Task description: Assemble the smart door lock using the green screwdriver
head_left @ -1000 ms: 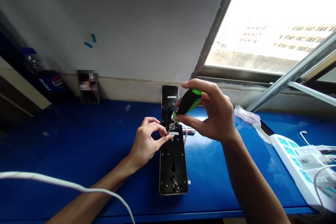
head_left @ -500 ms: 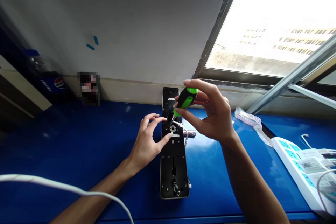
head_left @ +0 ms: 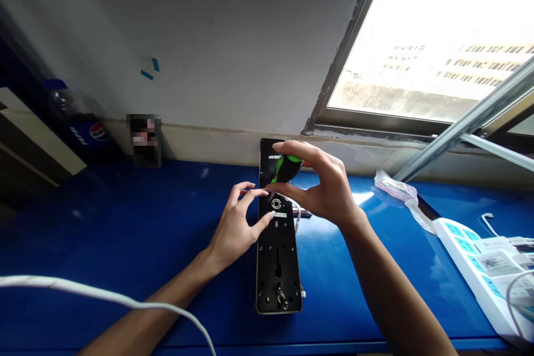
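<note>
A long black metal plate (head_left: pixel 269 261) lies on the blue table, its length running away from me. My right hand (head_left: pixel 319 181) grips a black and green screwdriver (head_left: pixel 287 168) over the plate's upper half; the tip is hidden by fingers. My left hand (head_left: pixel 240 219) rests at the plate's left edge with fingers apart, its index fingertip close to the screwdriver and its thumb near a small white label (head_left: pixel 280 215). A metal spindle (head_left: pixel 281 296) stands at the plate's near end. A white cable (head_left: pixel 297 217) comes out on the right side.
The blue table (head_left: pixel 167 222) meets a wall behind. At the right are a white power strip (head_left: pixel 463 267) with plugs and a plastic packet (head_left: pixel 395 186). A bottle (head_left: pixel 81 122) stands at the back left. A white cord (head_left: pixel 104 298) crosses the lower left.
My right hand has moved left and down with the screwdriver, which now stands lower over the plate. My left hand has hardly moved. The whole view has shifted slightly.
</note>
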